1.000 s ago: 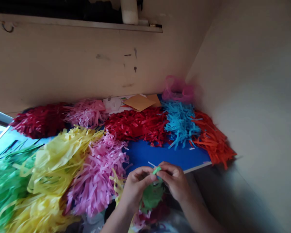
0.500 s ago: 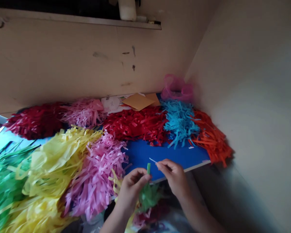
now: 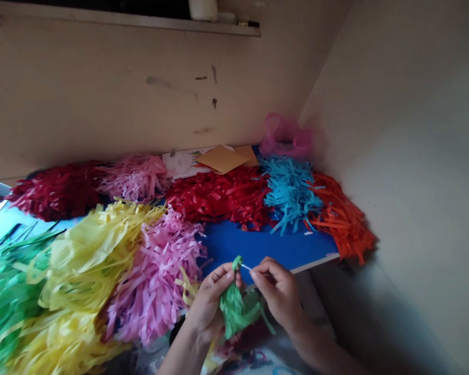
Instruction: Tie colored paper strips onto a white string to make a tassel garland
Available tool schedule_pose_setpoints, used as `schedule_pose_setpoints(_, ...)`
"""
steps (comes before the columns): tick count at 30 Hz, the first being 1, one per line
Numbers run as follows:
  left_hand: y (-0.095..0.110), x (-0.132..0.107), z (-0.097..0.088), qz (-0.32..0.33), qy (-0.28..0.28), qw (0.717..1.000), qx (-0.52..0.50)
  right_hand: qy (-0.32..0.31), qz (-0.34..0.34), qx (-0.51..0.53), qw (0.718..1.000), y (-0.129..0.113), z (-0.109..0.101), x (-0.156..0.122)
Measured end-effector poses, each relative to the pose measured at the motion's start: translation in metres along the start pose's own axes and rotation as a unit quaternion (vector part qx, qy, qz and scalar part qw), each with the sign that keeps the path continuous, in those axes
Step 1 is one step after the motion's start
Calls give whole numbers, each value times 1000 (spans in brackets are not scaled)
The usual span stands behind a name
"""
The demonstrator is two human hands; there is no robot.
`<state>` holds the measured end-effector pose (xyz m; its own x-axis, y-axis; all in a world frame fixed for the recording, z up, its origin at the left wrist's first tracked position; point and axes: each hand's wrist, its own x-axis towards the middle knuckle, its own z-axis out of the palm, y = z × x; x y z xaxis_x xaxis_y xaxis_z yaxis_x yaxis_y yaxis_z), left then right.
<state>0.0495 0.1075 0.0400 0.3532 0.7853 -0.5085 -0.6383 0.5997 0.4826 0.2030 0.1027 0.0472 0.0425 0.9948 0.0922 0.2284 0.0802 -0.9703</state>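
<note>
My left hand (image 3: 211, 298) grips a bunched tuft of green crepe-paper strips (image 3: 234, 308), whose narrow top sticks up past my fingers. My right hand (image 3: 276, 292) pinches a thin white strand (image 3: 247, 267) between thumb and forefinger. The strand's far end reaches the green neck beside my left fingers. Both hands sit just over the near edge of a blue board (image 3: 254, 246). A pink shredded-paper bundle (image 3: 152, 276) lies close to the left of my left hand.
Yellow (image 3: 94, 260) and green (image 3: 11, 297) shredded bundles fill the left. Dark red, pink, red (image 3: 219, 198), blue (image 3: 291, 195) and orange (image 3: 342, 221) bundles line the walls (image 3: 391, 130). Beyond them are a brown card (image 3: 221, 159) and a pink plastic bag (image 3: 285, 138).
The green tuft is now bunched and held higher in my left hand. The white strand has moved from clear of the green paper to touching its neck.
</note>
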Motion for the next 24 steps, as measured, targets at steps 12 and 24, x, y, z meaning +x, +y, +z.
schedule_pose_setpoints(12,-6,-5,-10,245,27,855,456,-186,61,21,980,4,2,8)
schedule_pose_setpoints(24,16,-18,-56,335,-14,561,757,316,-72,313,893,-24,-197,47)
